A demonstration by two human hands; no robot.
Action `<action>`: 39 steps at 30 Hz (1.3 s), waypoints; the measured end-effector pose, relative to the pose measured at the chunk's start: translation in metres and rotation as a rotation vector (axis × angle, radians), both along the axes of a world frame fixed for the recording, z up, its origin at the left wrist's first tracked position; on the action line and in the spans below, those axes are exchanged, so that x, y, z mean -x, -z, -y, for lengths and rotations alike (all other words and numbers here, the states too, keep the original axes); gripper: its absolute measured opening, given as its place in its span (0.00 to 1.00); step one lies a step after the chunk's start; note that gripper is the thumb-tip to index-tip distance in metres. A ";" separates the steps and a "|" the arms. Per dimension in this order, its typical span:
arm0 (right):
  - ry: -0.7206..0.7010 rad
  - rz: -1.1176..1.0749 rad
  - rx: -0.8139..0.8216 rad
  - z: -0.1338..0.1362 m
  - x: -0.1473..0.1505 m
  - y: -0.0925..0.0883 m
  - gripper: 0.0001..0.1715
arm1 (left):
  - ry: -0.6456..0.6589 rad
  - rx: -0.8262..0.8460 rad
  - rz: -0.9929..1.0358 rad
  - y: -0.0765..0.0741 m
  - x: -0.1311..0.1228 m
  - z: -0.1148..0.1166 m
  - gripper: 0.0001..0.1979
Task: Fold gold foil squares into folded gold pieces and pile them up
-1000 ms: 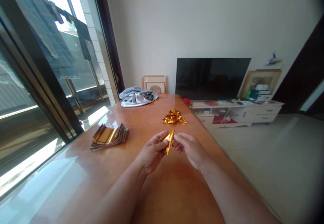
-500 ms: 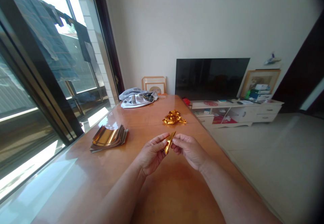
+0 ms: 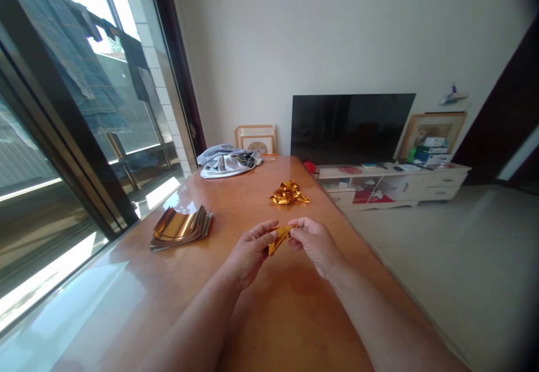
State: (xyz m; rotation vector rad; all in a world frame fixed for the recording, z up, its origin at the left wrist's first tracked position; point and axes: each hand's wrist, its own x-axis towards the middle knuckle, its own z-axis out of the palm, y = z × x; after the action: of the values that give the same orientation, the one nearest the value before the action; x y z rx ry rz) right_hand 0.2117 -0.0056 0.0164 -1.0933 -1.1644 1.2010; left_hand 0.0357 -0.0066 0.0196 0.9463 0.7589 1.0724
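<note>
A folded piece of gold foil paper (image 3: 278, 238) is held above the table between my two hands. My left hand (image 3: 251, 251) pinches its left side, thumb on top. At its upper right corner, the fingertips of my right hand (image 3: 315, 243) are closed on the foil. Just beyond the hands lies a small heap of folded gold foil pieces (image 3: 289, 193). To the left rests a curved stack of gold foil sheets (image 3: 179, 227), its edges bent upward.
The brown wooden table (image 3: 269, 316) reflects window light on its left. A grey cloth bundle (image 3: 227, 161) and picture frames (image 3: 255, 138) are at the far end. Beyond the right edge stand a white cabinet (image 3: 404, 184) and a television (image 3: 353, 128).
The foil piece has turned and shows a wider triangular face. My right hand has shifted slightly right and up, still gripping the corner.
</note>
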 end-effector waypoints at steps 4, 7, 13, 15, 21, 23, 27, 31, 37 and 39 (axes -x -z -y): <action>0.105 0.025 -0.071 -0.005 -0.001 0.007 0.15 | -0.122 -0.101 -0.149 -0.001 -0.003 0.002 0.31; 0.186 0.080 -0.126 -0.009 -0.002 0.013 0.17 | -0.181 -0.151 -0.290 -0.001 -0.007 0.003 0.34; 0.267 0.242 -0.228 -0.009 0.000 0.018 0.15 | -0.236 -0.195 -0.364 0.006 -0.012 0.002 0.23; 0.263 0.271 -0.252 -0.008 0.002 0.018 0.13 | -0.262 -0.204 -0.365 0.009 -0.013 0.000 0.22; 0.241 0.262 -0.242 -0.011 0.005 0.023 0.12 | -0.302 -0.272 -0.358 0.015 -0.014 -0.002 0.23; 0.219 0.240 -0.236 -0.011 0.005 0.024 0.12 | -0.321 -0.285 -0.379 0.016 -0.014 -0.003 0.22; 0.204 0.215 -0.233 -0.011 0.006 0.025 0.11 | -0.391 -0.373 -0.424 0.019 -0.012 -0.006 0.22; 0.209 0.226 -0.229 -0.010 0.006 0.025 0.11 | -0.434 -0.472 -0.499 0.024 -0.010 -0.007 0.18; 0.173 0.223 -0.225 -0.007 0.007 0.022 0.10 | -0.454 -0.508 -0.529 0.033 -0.006 -0.010 0.13; 0.176 0.256 -0.241 -0.005 0.008 0.022 0.09 | -0.463 -0.484 -0.549 0.035 -0.005 -0.012 0.16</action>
State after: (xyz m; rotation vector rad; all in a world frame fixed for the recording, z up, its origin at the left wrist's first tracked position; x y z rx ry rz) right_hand 0.2035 -0.0002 -0.0051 -1.1595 -1.3387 0.7780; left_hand 0.0406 0.0059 -0.0153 1.5628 1.2400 1.4580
